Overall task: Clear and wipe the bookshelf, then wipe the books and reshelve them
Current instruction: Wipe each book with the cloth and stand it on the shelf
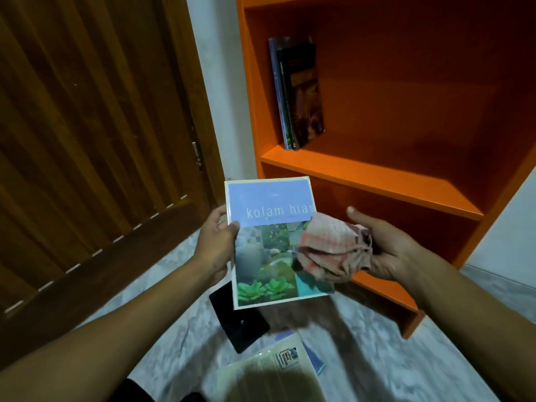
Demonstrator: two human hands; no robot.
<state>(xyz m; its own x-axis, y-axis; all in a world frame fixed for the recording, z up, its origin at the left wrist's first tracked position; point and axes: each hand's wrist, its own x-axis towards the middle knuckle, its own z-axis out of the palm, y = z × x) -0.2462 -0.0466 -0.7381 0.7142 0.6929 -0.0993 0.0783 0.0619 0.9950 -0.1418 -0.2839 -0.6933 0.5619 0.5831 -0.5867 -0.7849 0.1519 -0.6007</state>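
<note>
Item: glossy blue-and-green paperback book, cover facing you, long axis running near to far, title end far. Your left hand pinches its left edge to steady it; your right hand clasps a bunched checked pink cloth on the cover for wiping. Beyond: orange wooden bookshelf, two upright books reshelved.

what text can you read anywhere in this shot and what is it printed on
"kolam hias": on the blue upper cover of the book that the left hand holds; the cloth in the right hand covers the cover's right edge.
Front cover of the shelved books: a lettered band, too dark and blurred to read.
Pale book on the floor: a small printed label, too small to read.
Black book on the floor: no readable text.
</note>
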